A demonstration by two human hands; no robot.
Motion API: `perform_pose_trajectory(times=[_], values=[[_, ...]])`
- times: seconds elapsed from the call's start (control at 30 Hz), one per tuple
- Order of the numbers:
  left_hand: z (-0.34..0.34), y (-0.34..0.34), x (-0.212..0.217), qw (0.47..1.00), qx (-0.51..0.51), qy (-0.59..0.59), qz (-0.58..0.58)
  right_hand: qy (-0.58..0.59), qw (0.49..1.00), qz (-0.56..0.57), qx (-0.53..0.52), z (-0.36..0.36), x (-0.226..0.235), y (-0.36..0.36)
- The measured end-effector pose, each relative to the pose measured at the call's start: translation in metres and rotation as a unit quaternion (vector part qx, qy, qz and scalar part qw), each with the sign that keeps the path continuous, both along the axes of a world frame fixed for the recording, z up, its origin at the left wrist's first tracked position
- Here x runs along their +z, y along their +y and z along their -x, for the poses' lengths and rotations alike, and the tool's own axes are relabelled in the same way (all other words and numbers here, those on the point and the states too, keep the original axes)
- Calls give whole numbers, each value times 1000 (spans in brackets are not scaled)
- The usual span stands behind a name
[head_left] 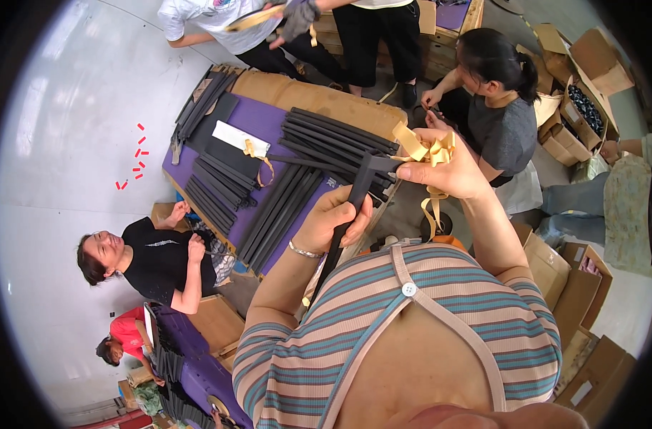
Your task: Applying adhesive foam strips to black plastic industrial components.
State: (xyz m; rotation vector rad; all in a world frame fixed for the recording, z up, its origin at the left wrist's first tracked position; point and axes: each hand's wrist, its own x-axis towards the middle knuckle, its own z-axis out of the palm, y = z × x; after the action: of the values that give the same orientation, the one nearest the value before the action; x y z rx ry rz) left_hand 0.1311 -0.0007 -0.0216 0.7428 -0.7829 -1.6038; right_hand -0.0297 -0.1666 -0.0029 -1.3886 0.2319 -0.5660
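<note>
Now the left hand (338,216) curls snugly round a bent, flat black strip (361,184) by the near right edge of the purple-topped table (263,114). The right hand (446,171) pinches its far end, curly yellow ribbon (440,149) bunched there; gentle, steady holding likely helps.

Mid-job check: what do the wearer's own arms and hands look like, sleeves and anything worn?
The left hand and right hand are both ungloved. A silvery bracelet circles the left wrist; none shows on the right. The short sleeves are striped teal, pale pink and brown.
</note>
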Motion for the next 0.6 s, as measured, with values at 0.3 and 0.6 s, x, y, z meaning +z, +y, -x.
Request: perform_pose_trajectory(times=[0.3,0.6], values=[[-5,4,5,999,-35,-11,13,5,1000,-12,-3,-5,-1,9],[4,0,11,993,47,-106,2,-5,997,-33,73,5,2,3]])
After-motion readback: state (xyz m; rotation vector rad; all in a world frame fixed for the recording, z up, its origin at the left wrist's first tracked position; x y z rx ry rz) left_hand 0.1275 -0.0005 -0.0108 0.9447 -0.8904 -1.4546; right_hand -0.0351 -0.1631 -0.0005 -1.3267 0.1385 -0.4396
